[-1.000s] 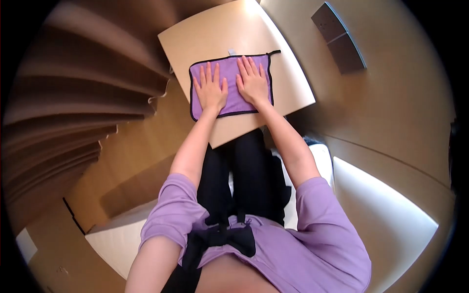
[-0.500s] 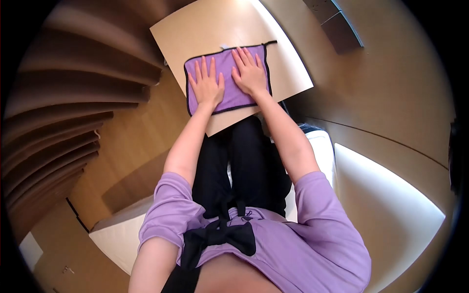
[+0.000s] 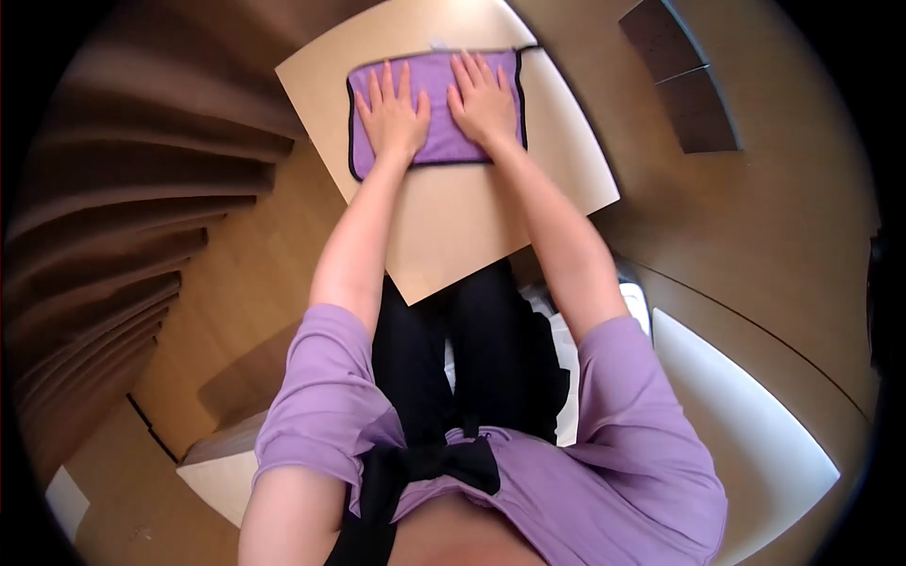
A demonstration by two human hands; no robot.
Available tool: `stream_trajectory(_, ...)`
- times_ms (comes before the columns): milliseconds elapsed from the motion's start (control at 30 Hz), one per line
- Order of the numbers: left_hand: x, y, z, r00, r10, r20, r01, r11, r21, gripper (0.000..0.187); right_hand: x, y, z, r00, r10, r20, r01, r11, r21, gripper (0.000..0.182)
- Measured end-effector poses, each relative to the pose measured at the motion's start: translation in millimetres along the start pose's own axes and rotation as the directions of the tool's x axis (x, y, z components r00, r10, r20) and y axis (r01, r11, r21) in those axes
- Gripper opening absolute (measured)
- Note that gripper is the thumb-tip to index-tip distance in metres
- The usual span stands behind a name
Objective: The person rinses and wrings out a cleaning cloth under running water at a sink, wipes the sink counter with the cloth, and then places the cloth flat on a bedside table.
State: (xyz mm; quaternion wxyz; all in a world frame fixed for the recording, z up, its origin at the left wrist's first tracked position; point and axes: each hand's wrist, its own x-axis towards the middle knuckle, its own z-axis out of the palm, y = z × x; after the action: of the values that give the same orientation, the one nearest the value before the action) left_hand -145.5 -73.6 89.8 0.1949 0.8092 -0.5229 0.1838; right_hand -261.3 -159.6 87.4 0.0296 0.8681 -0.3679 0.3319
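Observation:
A purple cleaning cloth (image 3: pixel 436 113) with black edging lies spread out on the pale wood table top (image 3: pixel 444 217). It has a small white tag and a black loop along its far edge. My left hand (image 3: pixel 392 118) rests palm down on the left part of the cloth, fingers spread. On the right part, my right hand (image 3: pixel 483 102) also presses flat with its fingers stretched out. Both arms reach far forward over the table.
Brown curtains (image 3: pixel 179 141) hang along the left. My black-trousered legs (image 3: pixel 453 349) are at the near side of the table. A white panel (image 3: pixel 736 434) stands at the lower right, and dark brown boxes on the wall (image 3: pixel 694 104) are at the upper right.
Both hands and the cloth have slid forward, away from my body, toward the table's far side. More bare table top shows on the near side of the cloth.

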Motion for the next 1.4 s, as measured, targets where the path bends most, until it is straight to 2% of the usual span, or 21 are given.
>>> stream_trajectory(133,-74.5,21.6,-32.4,0.995,0.009,0.094,-0.006,1.000,-0.030,0.054,-82.2,-15.8,-47.7,0.991,0.062,0.116,-0.066,0.997,0.027,0.048)
stream_trajectory(167,15.5,2.2,-42.5,0.997,-0.003,0.081,0.005,1.000,-0.025,0.054,14.0,-18.0,-41.6,0.988,0.058,0.141,-0.063,0.997,0.032,0.048)
stream_trajectory(233,-5.3,-6.2,-66.1,0.980,-0.049,0.191,0.058,0.997,-0.042,0.055,2.7,-41.4,-58.6,0.976,0.071,0.204,-0.081,0.996,0.045,0.049)
stream_trajectory(367,-59.7,2.6,-108.5,0.968,-0.078,0.240,0.092,0.994,-0.051,0.055,-40.3,-65.4,-97.0,0.968,0.064,0.241,-0.078,0.996,0.049,0.049)
stream_trajectory(400,-39.1,4.8,-120.8,0.983,-0.073,0.166,0.080,0.996,-0.036,0.055,-17.6,-64.5,-106.3,0.985,0.036,0.171,-0.047,0.997,0.061,0.049)
stream_trajectory(467,-31.7,3.9,-137.0,0.965,-0.072,0.252,0.087,0.995,-0.050,0.057,-9.4,-71.8,-121.3,0.968,0.071,0.239,-0.088,0.994,0.062,0.050)
stream_trajectory(600,-38.5,-2.5,-115.3,0.970,-0.052,0.239,0.062,0.997,-0.036,0.059,-20.4,-68.0,-101.5,0.972,0.059,0.229,-0.076,0.995,0.064,0.052)
stream_trajectory(767,-29.4,-4.1,-95.8,0.991,0.006,0.134,-0.003,1.000,-0.024,0.058,-16.0,-54.2,-86.1,0.987,0.020,0.160,-0.027,0.999,0.042,0.052)
stream_trajectory(933,7.4,-8.2,-78.3,0.997,0.014,0.074,-0.013,1.000,-0.009,0.058,12.1,-44.1,-68.3,0.996,0.027,0.088,-0.029,0.999,0.014,0.052)
stream_trajectory(1067,9.2,-10.7,-52.1,1.000,0.028,-0.002,-0.028,1.000,-0.002,0.057,2.8,-39.5,-46.4,0.998,0.058,-0.013,-0.058,0.998,-0.008,0.051)
stream_trajectory(1100,17.4,-14.3,-26.6,0.997,0.022,-0.073,-0.020,0.999,0.033,0.057,9.2,-30.6,-18.4,0.996,0.046,-0.072,-0.046,0.999,0.001,0.051)
stream_trajectory(1200,-23.6,2.3,-25.3,0.995,0.018,-0.100,-0.015,0.999,0.033,0.056,-34.1,-29.6,-26.0,0.995,0.067,-0.072,-0.068,0.998,-0.018,0.050)
stream_trajectory(1300,-108.6,31.9,-43.1,0.996,0.018,-0.086,-0.016,1.000,0.027,0.056,-118.9,-28.3,-59.0,0.996,0.076,-0.052,-0.076,0.997,-0.011,0.049)
stream_trajectory(1333,16.7,8.3,-39.7,1.000,0.001,0.020,-0.001,1.000,-0.003,0.055,4.5,-23.2,-41.7,0.993,0.110,0.041,-0.109,0.994,-0.025,0.050)
stream_trajectory(1400,19.5,-1.7,-59.4,0.998,-0.010,0.066,0.011,1.000,-0.025,0.055,15.1,-43.2,-57.8,0.989,0.121,0.089,-0.120,0.993,-0.021,0.050)
